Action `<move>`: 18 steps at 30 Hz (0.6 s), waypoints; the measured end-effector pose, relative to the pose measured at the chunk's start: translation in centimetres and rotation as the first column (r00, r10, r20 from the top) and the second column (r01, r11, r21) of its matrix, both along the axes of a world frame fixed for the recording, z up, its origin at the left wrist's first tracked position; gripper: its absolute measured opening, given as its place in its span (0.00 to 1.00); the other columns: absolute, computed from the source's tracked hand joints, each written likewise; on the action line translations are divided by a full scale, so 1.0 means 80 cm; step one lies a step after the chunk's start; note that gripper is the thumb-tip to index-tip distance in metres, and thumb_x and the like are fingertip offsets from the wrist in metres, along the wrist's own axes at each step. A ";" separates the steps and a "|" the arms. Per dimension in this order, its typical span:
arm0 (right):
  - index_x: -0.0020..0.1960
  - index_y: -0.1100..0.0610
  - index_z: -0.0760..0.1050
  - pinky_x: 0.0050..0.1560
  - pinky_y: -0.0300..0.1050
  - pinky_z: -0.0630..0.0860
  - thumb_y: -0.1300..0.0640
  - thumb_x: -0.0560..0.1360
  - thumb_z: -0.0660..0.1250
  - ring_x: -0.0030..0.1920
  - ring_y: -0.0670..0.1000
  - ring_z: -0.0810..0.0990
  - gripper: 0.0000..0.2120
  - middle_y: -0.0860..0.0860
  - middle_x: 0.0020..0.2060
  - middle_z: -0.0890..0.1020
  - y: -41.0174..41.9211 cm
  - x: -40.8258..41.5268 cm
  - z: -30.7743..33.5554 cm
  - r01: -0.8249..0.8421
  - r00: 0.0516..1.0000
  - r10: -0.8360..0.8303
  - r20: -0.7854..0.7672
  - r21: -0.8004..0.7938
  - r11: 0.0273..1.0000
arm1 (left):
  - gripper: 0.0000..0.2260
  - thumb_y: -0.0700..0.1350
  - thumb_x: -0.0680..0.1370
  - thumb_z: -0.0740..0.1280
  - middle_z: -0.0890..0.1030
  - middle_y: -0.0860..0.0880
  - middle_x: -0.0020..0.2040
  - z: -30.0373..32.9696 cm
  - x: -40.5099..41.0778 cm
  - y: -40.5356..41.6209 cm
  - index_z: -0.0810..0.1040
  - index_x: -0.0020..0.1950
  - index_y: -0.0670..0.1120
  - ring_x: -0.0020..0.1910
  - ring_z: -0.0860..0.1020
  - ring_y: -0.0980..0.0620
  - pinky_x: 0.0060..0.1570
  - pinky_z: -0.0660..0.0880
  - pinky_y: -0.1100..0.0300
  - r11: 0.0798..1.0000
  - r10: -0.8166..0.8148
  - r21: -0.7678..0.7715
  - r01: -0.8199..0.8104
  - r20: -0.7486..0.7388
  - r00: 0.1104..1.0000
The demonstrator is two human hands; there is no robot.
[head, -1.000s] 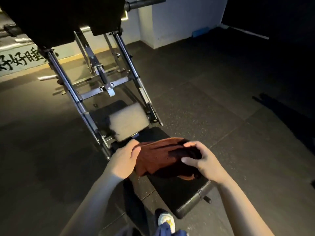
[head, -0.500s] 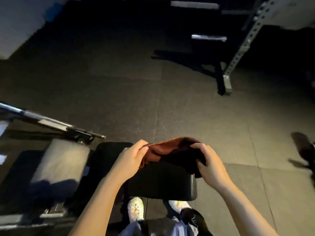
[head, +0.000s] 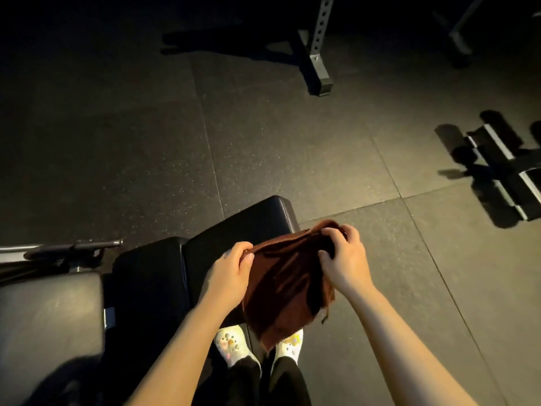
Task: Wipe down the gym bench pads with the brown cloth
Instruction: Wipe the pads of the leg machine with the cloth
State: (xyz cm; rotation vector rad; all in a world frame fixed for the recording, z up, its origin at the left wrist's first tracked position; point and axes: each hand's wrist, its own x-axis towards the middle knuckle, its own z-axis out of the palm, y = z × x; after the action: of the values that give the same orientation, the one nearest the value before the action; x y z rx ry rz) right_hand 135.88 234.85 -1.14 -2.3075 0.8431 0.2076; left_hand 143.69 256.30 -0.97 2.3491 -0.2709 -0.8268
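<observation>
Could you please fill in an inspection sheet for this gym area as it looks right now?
Surface: dark speckled rubber floor tiles, dimly lit.
Job's things: brown cloth held up, hanging over the black bench pad; a second black pad at left.
Clutter: nothing seen on the pads.
Hands: left hand and right hand each grip the cloth's top edge.
Cables: nothing seen.
Surroundings: rack upright at the far side, a metal frame at right, white shoes below.
</observation>
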 end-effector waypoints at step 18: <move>0.79 0.56 0.54 0.70 0.60 0.68 0.48 0.80 0.52 0.76 0.62 0.63 0.29 0.59 0.77 0.63 0.050 0.031 -0.208 -0.179 0.953 0.220 0.208 -0.197 0.964 | 0.29 0.69 0.72 0.33 0.44 0.57 0.82 -0.257 0.093 -0.121 0.41 0.73 0.66 0.79 0.40 0.58 0.76 0.38 0.47 0.966 0.243 0.041 -0.256 0.193 0.950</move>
State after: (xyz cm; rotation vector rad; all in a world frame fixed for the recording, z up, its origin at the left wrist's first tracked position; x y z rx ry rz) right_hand 138.34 238.83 -17.80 -2.5237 0.5291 -0.0479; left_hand 151.15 246.62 -21.56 2.4617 -0.0206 -0.5013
